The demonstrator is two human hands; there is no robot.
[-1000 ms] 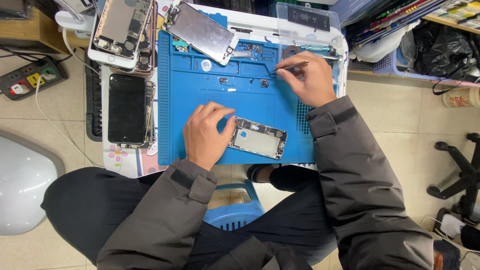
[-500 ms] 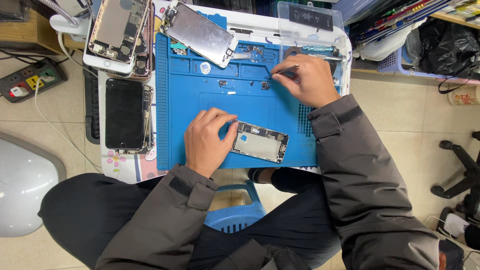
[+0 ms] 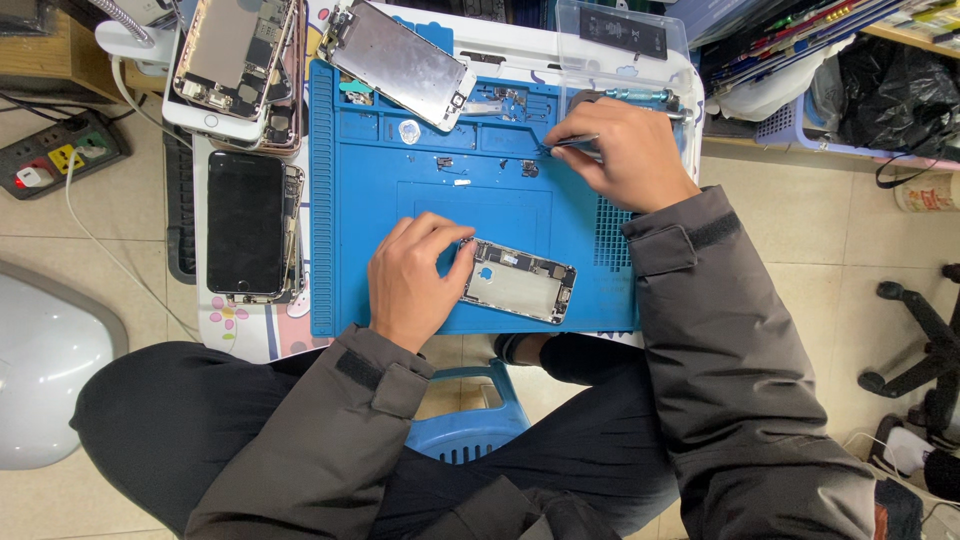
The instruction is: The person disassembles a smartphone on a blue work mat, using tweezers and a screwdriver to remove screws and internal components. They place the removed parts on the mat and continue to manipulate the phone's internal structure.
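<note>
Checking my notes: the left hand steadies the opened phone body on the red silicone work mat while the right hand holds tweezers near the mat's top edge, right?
Not quite: the head view shows the silicone work mat is blue, not red. The left hand does steady the opened phone body, and the right hand holds tweezers.

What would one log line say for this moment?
left hand: steadies opened phone | right hand: holds tweezers | surface: blue mat
</note>
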